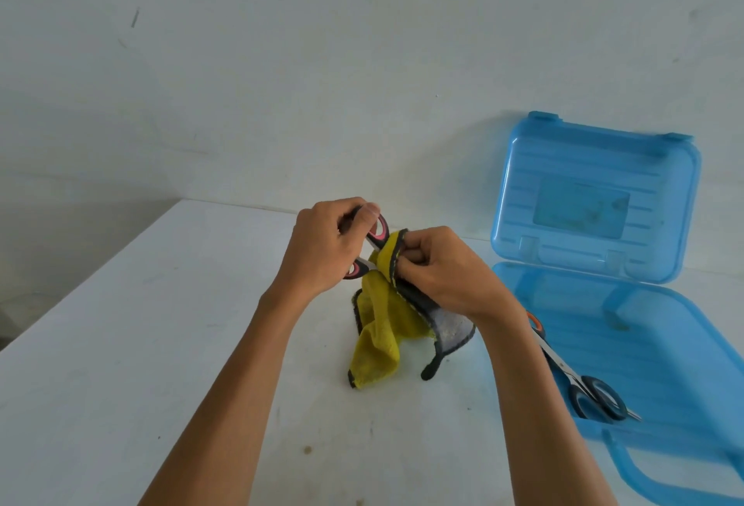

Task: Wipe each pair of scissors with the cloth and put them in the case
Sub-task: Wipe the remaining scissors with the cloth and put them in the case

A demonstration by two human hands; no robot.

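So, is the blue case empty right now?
No, a pair of black-handled scissors lies inside the lower half of the open blue case.

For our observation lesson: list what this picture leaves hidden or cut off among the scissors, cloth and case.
1. Head view: blades of the pink-handled scissors, wrapped in the cloth the right hand grips.
2. Head view: part of their handles, under the left hand.
3. Head view: far end of the black-handled scissors, behind the right forearm.
4. Head view: near corner of the case, past the frame edge.
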